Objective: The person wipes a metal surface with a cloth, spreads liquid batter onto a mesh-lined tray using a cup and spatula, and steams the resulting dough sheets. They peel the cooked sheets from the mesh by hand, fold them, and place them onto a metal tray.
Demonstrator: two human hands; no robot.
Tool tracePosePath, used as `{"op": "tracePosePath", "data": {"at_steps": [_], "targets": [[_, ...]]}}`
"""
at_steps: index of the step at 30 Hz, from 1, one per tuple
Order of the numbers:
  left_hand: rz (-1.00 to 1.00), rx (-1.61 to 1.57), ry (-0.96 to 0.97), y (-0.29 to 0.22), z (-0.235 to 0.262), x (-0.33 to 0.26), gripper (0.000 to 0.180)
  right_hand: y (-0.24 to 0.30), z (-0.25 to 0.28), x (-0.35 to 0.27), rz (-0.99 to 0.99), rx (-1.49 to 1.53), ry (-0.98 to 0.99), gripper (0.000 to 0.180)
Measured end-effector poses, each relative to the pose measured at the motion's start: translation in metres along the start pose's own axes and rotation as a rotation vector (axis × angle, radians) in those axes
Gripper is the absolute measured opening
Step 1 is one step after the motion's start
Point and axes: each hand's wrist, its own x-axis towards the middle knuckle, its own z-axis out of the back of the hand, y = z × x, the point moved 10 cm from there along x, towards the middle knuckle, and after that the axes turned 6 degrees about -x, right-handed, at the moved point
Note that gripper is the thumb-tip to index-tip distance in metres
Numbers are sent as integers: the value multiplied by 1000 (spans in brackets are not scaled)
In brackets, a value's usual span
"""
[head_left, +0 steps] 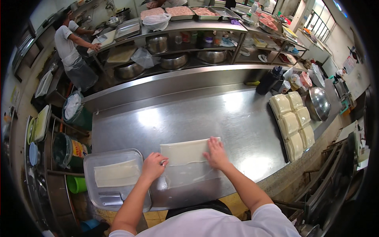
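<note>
A pale, flat rectangular sheet, probably dough, lies on the steel table in front of me. A thin translucent layer spreads from its near edge towards me, wet-looking and wrinkled. My right hand lies flat on the sheet's right end, fingers stretched towards its far edge. At the left edge my left hand is closed, its fingertips pinched together; what they hold, if anything, is too small to name. Beside my left forearm stands a translucent plastic tray with another pale sheet and a metal scraper in it.
Several pale wrapped blocks sit on a dark tray at the right, near a steel bowl and a black bottle. A raised steel ledge bounds the table's far side. Beyond it, a co-worker stands at another counter.
</note>
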Motion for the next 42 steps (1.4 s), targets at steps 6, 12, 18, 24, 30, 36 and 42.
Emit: {"op": "tracePosePath", "data": {"at_steps": [6, 12, 18, 24, 30, 36, 42], "targets": [[91, -25, -57, 18, 28, 1, 12, -24, -13, 0, -135, 18, 23, 79], [126, -9, -125, 36, 45, 23, 17, 130, -17, 25, 143, 85, -16, 77], [129, -14, -124, 57, 17, 57, 21, 247, -39, 55, 303, 32, -7, 79], [175, 85, 138, 75, -37, 70, 26, 165, -23, 39, 130, 110, 9, 79], [157, 217, 325, 57, -51, 86, 30, -11, -3, 13, -196, -88, -58, 74], [343, 123, 445, 76, -51, 83, 23, 30, 37, 70, -170, 60, -54, 61], [372, 60, 481, 38, -23, 77, 17, 125, -3, 127, 156, 419, 438, 43]]}}
